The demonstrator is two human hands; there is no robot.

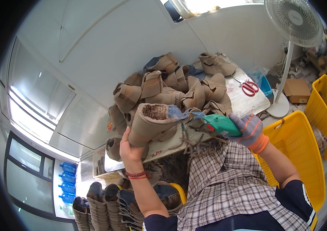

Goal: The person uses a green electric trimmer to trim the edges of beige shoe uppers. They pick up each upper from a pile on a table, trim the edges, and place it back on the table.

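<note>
My bare left hand [132,149], with a red bead bracelet at the wrist, grips a tan boot upper [142,131] with brown fleece lining. Its opening faces up, and blue lining fabric [176,112] sticks out at the right side. In my right hand [249,131], which wears a grey and orange glove, is a green handheld electric scissors [222,124]. The tool's blades point left, at the loose end of the blue fabric; whether they touch it I cannot tell. Behind the held upper, several similar tan boot uppers [173,77] lie heaped on the table [244,104].
Red-handled scissors [250,88] lie on the table's right part. Dark trimmed scraps [200,142] gather along its front edge. Yellow crates [306,154] stand at the right, below a white fan [294,19]. Stacked uppers [111,204] stand at the lower left, near blue water bottles [68,178].
</note>
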